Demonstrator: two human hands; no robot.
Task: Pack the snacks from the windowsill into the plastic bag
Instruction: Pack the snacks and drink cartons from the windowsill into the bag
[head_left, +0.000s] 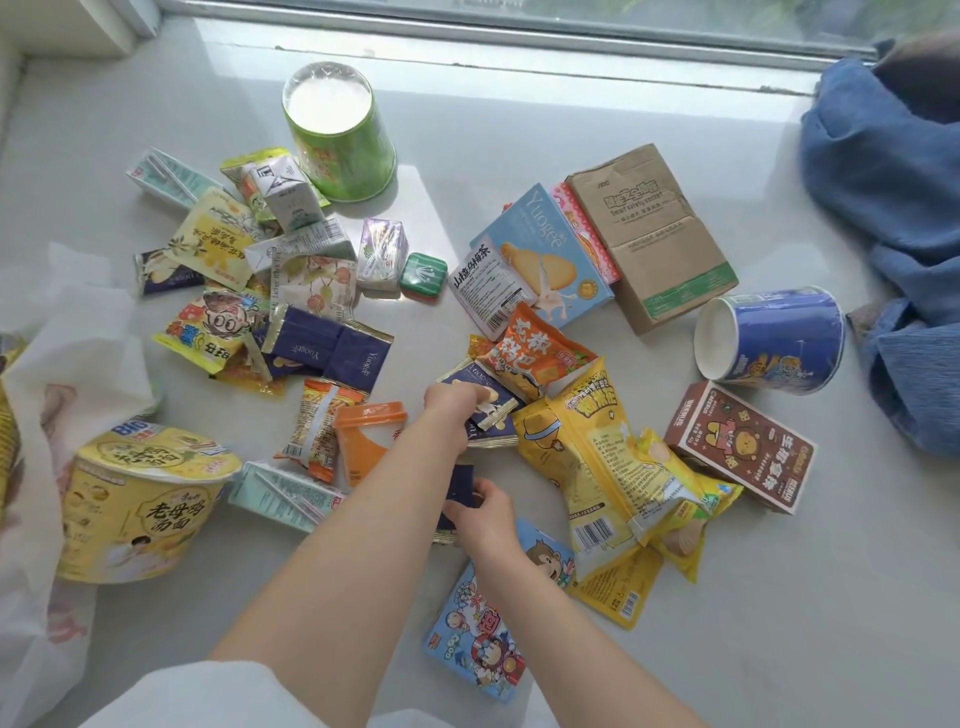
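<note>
Reaching over the windowsill (519, 130), we have both hands among the snacks: our left hand (451, 410) has its fingers curled around a dark navy Yuogee packet (491, 410) beside the orange chip bag (535, 358), and our right hand (480, 506) pinches another dark navy packet (460, 486) just below it. The white plastic bag (67, 332) lies open at the far left edge, with a yellow instant noodle bowl (135, 499) tipped on its side against it. More snacks are scattered across the sill: two navy Yuogee packets (332, 351) near the middle, a green noodle cup (337, 130) standing upside down near the window, a blue cup (769, 338) lying on its side at right, a light blue Yuogee biscuit box (550, 244) leaning on a brown cardboard box (654, 234), a brown box with a lion drawing (743, 447), and large yellow snack bags (597, 457) just right of our hands. A blue cartoon monkey packet (483, 634) lies under our right forearm, and an orange packet (366, 436) sits left of our left wrist. Blue denim clothing (893, 208) is heaped at the right edge
</note>
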